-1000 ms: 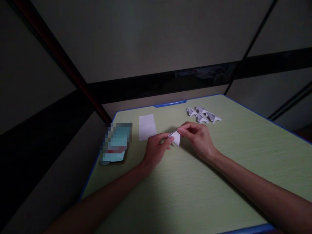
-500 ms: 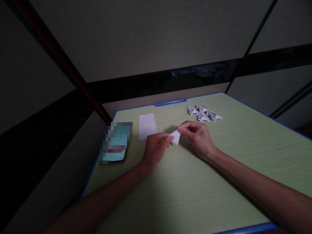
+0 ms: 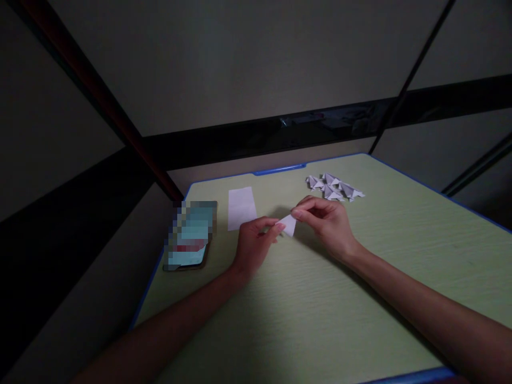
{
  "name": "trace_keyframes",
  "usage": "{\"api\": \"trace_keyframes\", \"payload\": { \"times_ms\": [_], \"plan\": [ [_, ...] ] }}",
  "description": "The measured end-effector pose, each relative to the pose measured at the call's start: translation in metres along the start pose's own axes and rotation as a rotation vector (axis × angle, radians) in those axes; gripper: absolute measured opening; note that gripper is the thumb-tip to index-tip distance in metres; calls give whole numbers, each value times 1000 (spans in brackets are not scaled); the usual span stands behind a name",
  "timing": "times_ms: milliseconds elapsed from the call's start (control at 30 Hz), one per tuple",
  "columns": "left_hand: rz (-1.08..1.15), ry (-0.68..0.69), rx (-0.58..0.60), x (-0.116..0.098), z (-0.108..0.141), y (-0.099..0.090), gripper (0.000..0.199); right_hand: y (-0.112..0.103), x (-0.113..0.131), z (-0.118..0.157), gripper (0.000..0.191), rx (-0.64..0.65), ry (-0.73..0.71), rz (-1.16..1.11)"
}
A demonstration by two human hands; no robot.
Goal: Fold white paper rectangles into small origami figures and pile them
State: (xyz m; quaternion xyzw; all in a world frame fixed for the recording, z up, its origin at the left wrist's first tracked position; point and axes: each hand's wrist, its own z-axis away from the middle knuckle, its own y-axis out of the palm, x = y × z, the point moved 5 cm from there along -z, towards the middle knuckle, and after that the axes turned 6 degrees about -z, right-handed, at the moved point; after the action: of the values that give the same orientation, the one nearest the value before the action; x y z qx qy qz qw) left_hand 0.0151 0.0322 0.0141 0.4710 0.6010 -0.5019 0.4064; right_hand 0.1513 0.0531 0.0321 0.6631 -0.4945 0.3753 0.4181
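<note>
A small piece of folded white paper [image 3: 288, 225] is held between my two hands over the middle of the table. My left hand [image 3: 256, 242] pinches its left side between thumb and fingers. At the paper's upper right corner, the thumb and forefinger of my right hand [image 3: 326, 221] are closed on it. Behind my left hand a flat white sheet of paper [image 3: 241, 208] lies on the table. Several folded white paper figures [image 3: 331, 186] sit grouped beyond my right hand.
On the left of the pale green table [image 3: 312, 320] lies a phone [image 3: 196, 226] with a lit, partly pixelated screen. The table has a blue edge and a blue handle-like strip [image 3: 280, 169] at the back. Behind it stand light panels with a dark band [image 3: 240, 137].
The folded paper has tilted slightly between my fingers, its lower edge now a little higher. Both hands keep their pinch and have hardly moved.
</note>
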Motion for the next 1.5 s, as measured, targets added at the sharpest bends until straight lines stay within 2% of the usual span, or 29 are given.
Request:
{"api": "trace_keyframes", "payload": {
  "times_ms": [267,633,733,900,1000,1200,1333,1500],
  "plan": [
    [60,61,-32,0,1,-3,6,-7,2,-3,5,-27,-84,50],
    [-25,167,-60,-7,5,-6,6,-1,8,-1,7,8,-100,89],
    [-49,172,-70,-7,5,-7,6,0,13,2,7,17,-185,150],
    [-74,221,-165,-12,7,-11,12,3,26,12,7,10,-429,381],
    [55,149,-133,-9,6,-9,16,6,34,21,10,76,-597,505],
    [501,-169,189,4,7,12,27,17,40,39,22,311,-938,683],
    [602,-238,201,7,10,15,26,19,39,42,23,331,-1017,756],
    [685,-279,202,9,10,15,23,18,35,42,18,341,-1044,794]
  ]
}}
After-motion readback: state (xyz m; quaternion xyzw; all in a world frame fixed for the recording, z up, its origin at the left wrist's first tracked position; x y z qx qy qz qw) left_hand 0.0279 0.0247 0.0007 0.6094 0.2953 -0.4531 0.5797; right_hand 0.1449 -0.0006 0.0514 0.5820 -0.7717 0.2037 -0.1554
